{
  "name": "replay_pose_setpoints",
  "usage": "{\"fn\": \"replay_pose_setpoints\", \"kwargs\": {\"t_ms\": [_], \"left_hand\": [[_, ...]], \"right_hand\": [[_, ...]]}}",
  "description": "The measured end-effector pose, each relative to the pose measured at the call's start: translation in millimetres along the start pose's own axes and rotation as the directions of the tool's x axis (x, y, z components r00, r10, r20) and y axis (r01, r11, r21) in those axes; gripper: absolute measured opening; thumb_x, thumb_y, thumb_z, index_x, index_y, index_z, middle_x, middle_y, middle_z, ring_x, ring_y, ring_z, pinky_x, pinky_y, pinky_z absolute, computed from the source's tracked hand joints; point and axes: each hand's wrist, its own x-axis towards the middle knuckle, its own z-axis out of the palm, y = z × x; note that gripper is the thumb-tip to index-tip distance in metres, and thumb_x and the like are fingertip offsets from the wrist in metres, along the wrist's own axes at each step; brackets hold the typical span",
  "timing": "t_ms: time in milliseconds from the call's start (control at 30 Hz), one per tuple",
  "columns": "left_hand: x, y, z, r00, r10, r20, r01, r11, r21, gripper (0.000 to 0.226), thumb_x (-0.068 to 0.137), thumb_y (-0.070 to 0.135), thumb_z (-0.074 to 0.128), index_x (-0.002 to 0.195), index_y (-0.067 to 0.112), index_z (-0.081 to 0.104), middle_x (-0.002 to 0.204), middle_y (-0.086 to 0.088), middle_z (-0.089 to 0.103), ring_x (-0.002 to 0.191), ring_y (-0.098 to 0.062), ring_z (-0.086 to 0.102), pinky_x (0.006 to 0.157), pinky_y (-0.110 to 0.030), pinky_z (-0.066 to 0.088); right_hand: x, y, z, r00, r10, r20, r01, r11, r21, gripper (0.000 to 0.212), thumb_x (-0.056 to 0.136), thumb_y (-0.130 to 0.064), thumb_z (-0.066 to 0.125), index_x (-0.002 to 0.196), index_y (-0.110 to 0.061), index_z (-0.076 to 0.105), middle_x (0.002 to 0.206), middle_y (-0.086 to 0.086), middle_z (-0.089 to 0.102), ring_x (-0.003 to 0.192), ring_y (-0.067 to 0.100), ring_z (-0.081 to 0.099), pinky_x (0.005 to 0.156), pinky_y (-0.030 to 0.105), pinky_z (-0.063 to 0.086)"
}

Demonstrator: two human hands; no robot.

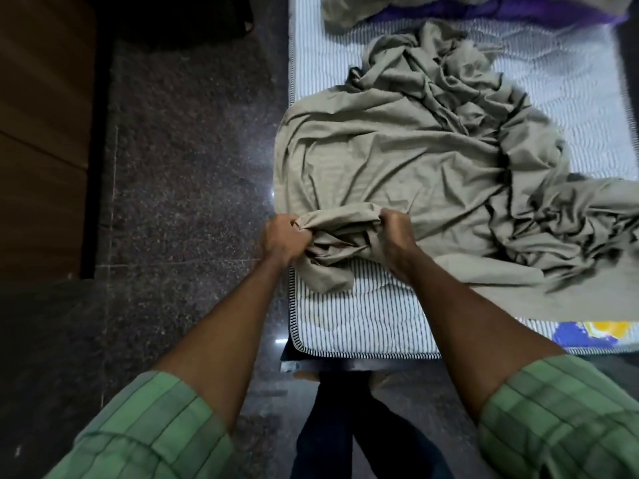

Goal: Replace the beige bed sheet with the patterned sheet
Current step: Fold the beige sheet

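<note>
— Sheet (397, 160), beige: where is it?
— Crumpled on your striped mattress (363, 326), partly hanging over its left edge.
— And your grip?
— Your left hand (281, 240) and right hand (397, 236) are both fisted tight round a bunched fold near the mattress corner.

Both arms stretched forward and nearly straight, bare from the rolled green checked sleeves (152, 426) to the wrists. Left hand (281, 238) fisted, knuckles up, fingers curled round a bunch of the beige sheet (397, 160). Right hand (394, 233) likewise clenched on the same gathered fold, just beside the left, thumbs turned inward. Dark-trousered legs (345, 426) below, between the forearms.
</note>
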Motion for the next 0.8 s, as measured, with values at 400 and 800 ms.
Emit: {"fn": "replay_pose_setpoints", "kwargs": {"t_ms": [400, 800], "left_hand": [[-26, 109, 36, 0.936, -0.088, 0.341, 0.235, 0.877, -0.418, 0.039, 0.086, 0.046, 0.069, 0.093, 0.008, 0.076, 0.084, -0.011, 0.076, 0.069, -0.025, 0.069, 0.064, -0.036, 0.055], [-6, 154, -4, 0.817, 0.046, 0.575, 0.143, 0.949, -0.280, 0.032, 0.093, 0.030, 0.057, 0.094, 0.001, 0.069, 0.082, -0.019, 0.073, 0.075, -0.031, 0.069, 0.076, -0.042, 0.056]], "right_hand": [[-71, -11, -12, 0.744, -0.648, -0.163, 0.506, 0.705, -0.497, 0.016, 0.079, -0.035, 0.055, 0.082, -0.019, 0.055, 0.084, 0.006, 0.061, 0.086, 0.030, 0.059, 0.070, 0.037, 0.040], [-94, -21, 40, 0.898, 0.268, -0.349, -0.116, 0.910, 0.398, 0.050, 0.083, -0.058, 0.061, 0.084, -0.009, 0.070, 0.073, 0.014, 0.069, 0.074, 0.039, 0.066, 0.064, 0.043, 0.054]]}}
